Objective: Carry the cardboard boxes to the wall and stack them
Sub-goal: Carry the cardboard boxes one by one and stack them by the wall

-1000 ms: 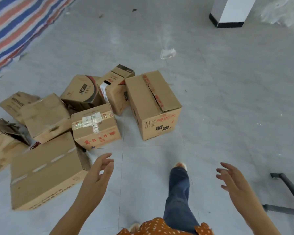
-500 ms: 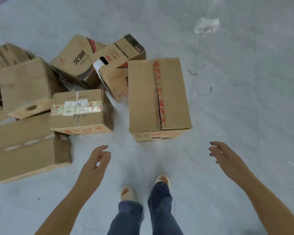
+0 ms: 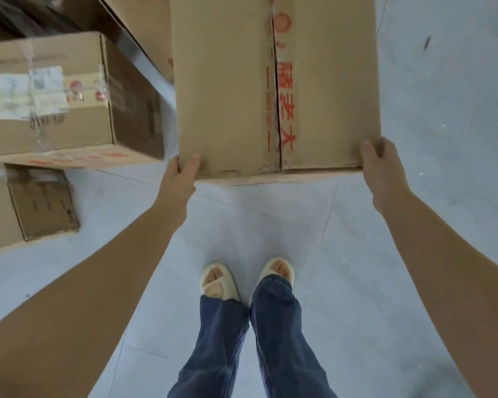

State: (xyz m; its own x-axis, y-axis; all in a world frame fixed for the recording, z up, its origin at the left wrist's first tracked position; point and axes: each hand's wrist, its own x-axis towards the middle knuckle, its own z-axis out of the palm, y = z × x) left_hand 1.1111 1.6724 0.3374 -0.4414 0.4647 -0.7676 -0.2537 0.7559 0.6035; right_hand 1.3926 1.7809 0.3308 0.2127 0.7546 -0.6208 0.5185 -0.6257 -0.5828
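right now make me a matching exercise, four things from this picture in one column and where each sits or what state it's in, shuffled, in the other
Things:
1. big box
2. labelled box
3. left hand
4. right hand

Places or states:
A. grips the big box's near right corner
B. sealed with red-printed tape along its top seam
C. on the floor left of the big box, white stickers on top
D. grips the big box's near left corner

Pairs: 1-B, 2-C, 3-D, 4-A
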